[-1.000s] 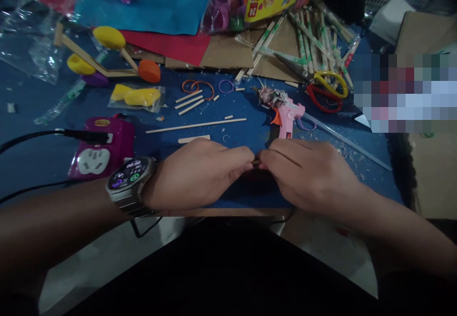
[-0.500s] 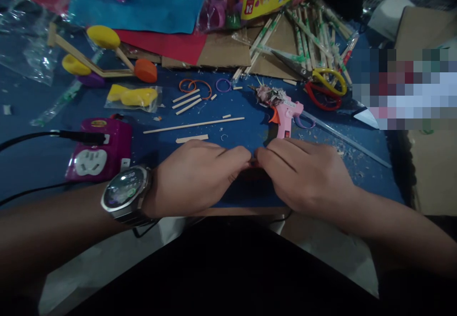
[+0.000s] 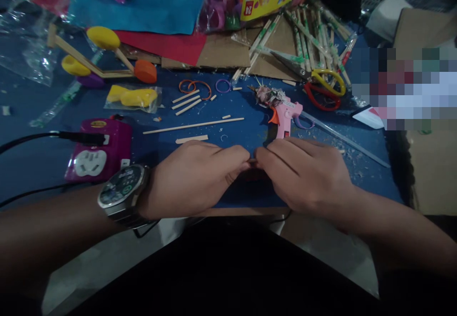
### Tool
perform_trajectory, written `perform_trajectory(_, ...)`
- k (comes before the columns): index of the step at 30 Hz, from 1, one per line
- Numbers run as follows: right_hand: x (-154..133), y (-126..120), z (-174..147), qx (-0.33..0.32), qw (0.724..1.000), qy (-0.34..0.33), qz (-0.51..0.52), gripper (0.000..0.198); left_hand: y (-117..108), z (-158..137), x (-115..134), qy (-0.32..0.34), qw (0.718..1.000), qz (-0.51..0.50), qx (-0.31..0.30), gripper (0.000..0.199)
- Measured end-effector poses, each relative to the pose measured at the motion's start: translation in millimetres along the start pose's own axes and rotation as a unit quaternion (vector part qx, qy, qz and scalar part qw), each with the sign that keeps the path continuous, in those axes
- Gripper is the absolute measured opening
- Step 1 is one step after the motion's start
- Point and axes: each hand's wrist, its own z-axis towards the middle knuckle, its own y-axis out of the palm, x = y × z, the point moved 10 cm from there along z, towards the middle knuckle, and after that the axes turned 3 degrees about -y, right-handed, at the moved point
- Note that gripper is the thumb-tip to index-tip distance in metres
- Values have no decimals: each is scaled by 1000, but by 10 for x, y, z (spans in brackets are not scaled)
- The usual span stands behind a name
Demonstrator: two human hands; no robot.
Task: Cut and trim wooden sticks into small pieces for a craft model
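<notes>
My left hand, wearing a watch at the wrist, is closed with thumb and fingers pinched together. Facing it, my right hand is closed the same way, the fingertips almost meeting. Between them shows a bit of a thin wooden stick; the rest is hidden in the fingers. Just beyond my right hand lies a pink glue gun with an orange trigger, a clear glue stick extending behind it. A long thin stick and a flat wooden piece lie beyond my left hand.
On the left sits a purple power socket with a black cable. Scissors, rubber bands, short sticks and wrapped chopsticks lie farther back. A wooden frame with coloured spoons stands at left. Cardboard is at right.
My fingertips have parted very slightly, and more of the thin stick shows between them. My left wrist has tilted a little; the table items lie as before.
</notes>
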Motion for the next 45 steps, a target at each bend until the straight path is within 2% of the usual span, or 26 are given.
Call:
perform_trajectory(9, -42, -70, -8, 29, 999, -19, -37, 15, -14, 31, -16, 15, 989, -145, -18, 32)
perform_trajectory(14, -38, -74, -5, 35, 998, -13, -53, 14, 16, 54, -89, -22, 979, -198, -41, 33)
perform_trajectory(18, -34, -85, -20, 42, 998, -19, -52, 11, 29, 64, -101, -28, 971, -231, -49, 35)
perform_trajectory(21, -28, -54, -25, 35, 998, -16, -47, 13, 7, 51, -79, -18, 983, -179, -26, 35)
perform_trajectory(25, 14, 21, -12, 13, 998, 29, -46, 23, -38, 4, -40, -4, 999, -15, 40, 34)
perform_trajectory(29, -1, 42, -2, 6, 998, 45, -40, 28, -49, -50, 58, 39, 989, 103, 97, 31)
perform_trajectory(32, -1, 45, -4, 6, 998, 48, -30, 28, -91, -83, 139, 74, 977, 143, 138, 26)
perform_trajectory(35, 37, 41, -12, 19, 998, 52, -4, 27, -110, -66, 114, 64, 982, 126, 128, 27)
perform_trajectory(38, 78, 46, -18, 34, 998, 50, 24, 23, -127, -34, 51, 44, 992, 66, 99, 30)
perform_trajectory(42, 112, 34, -29, 43, 998, 46, 23, 16, -150, 0, -23, 22, 997, -17, 77, 27)
perform_trajectory(45, 132, 23, -37, 40, 998, 48, 19, 17, -126, 19, -58, 12, 997, -30, 64, 25)
